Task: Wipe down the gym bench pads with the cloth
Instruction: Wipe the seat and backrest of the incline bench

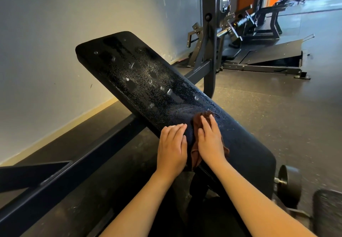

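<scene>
A long black bench pad (140, 81) slants from the upper left toward me, its surface covered in wet droplets and streaks. A brown cloth (196, 125) lies on the near part of the pad. My right hand (210, 140) presses flat on the cloth with straight fingers. My left hand (173, 146) rests beside it on the pad's left edge, fingers laid over the pad, holding nothing that I can see. Part of the cloth is hidden under my right hand.
The bench's dark steel frame (77, 170) runs along the floor to the left. A grey upright post (210, 39) stands behind the pad. A wheel (289, 185) sits at the bench's near right. Other gym machines (259, 33) stand at the back right, a pale wall on the left.
</scene>
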